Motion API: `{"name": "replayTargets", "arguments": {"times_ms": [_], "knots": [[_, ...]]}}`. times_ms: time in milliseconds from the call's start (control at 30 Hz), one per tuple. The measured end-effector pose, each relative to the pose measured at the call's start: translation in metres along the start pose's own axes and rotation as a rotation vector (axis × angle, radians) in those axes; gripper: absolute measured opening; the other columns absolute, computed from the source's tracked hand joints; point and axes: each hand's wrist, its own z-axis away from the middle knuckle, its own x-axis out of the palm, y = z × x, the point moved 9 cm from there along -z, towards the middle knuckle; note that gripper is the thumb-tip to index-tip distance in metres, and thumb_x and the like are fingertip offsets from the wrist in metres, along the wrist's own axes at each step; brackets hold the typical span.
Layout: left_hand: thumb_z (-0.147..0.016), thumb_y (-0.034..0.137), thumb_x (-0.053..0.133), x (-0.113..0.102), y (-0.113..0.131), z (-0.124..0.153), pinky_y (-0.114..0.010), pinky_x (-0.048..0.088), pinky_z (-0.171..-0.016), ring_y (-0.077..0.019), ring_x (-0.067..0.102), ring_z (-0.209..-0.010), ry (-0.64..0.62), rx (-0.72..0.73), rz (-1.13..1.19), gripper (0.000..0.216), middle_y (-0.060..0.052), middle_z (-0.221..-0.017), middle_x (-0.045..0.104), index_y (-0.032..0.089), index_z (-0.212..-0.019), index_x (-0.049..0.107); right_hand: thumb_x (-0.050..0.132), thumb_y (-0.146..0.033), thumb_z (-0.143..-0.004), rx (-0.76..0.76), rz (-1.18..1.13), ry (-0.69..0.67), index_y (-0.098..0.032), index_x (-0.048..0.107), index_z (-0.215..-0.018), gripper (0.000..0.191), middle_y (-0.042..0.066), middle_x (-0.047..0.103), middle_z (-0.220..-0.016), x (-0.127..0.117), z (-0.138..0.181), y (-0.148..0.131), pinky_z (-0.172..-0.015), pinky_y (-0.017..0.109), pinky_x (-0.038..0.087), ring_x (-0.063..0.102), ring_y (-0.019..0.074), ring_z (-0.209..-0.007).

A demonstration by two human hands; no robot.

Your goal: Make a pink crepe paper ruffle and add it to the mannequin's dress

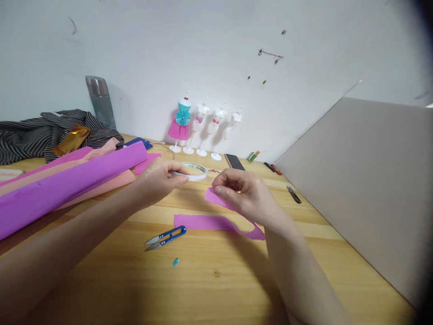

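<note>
Behind one tape roll (199, 177) stand four mannequins (216, 114)

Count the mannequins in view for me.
4, in a row along the wall, left to right: a dressed one, a pink-belted one, another pink-belted one, a plain-looking white one. None appears hidden.

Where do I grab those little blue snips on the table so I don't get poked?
Best by the rounded end of the blue handle, probably coming from the right. The snips lie flat, with that end to the right; the pointed blades are parted and face left, slightly toward you.
</note>
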Motion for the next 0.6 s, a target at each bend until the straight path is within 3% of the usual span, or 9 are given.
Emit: {"name": "replayTargets", "arguments": {"times_ms": [167,367,500,600], "knots": [[-0.069,0.032,0.061,0.003,-0.002,-0.002,-0.02,0.025,-0.043,-0.007,0.033,-0.043,-0.03,-0.016,0.018,0.02,0.006,-0.047,0.044,0.016,-0.077,0.07,0.061,-0.025,-0.082,0.009,-0.117,0.04,-0.017,0.059,-0.07,0.015,-0.004,0.048,-0.057,-0.008,0.0,0.002,-0.045,0.023,0.029,0.037,0.0078,-0.049],[-0.071,0.029,0.06,0.005,0.011,0.002,-0.02,0.026,-0.043,-0.0069,0.034,-0.044,-0.043,0.039,-0.038,0.018,0.007,-0.048,0.046,0.016,-0.079,0.071,0.062,-0.03,-0.083,-0.014,-0.255,0.015,-0.017,0.059,-0.075,0.015,-0.002,0.052,-0.062,0.007,-0.005,0.001,-0.047,0.023,0.031,0.039,0.0085,-0.052],[-0.071,0.028,0.061,0.008,0.017,0.005,-0.02,0.029,-0.044,-0.0071,0.036,-0.045,-0.053,0.053,-0.047,0.016,0.006,-0.047,0.048,0.016,-0.074,0.07,0.059,-0.023,-0.084,-0.103,-0.074,0.082,-0.017,0.061,-0.074,0.012,-0.001,0.056,-0.065,0.009,-0.006,-0.004,-0.052,0.025,0.035,0.044,0.0103,-0.056],[-0.072,0.028,0.062,0.008,0.022,0.006,-0.021,0.038,-0.05,-0.0098,0.049,-0.053,-0.041,0.082,-0.059,0.015,0.002,-0.058,0.062,0.016,-0.073,0.071,0.058,-0.016,-0.084,-0.193,0.097,0.142,-0.018,0.061,-0.072,0.012,-0.001,0.058,-0.064,0.013,-0.004,-0.014,-0.056,0.026,0.037,0.047,0.0113,-0.058]]}}
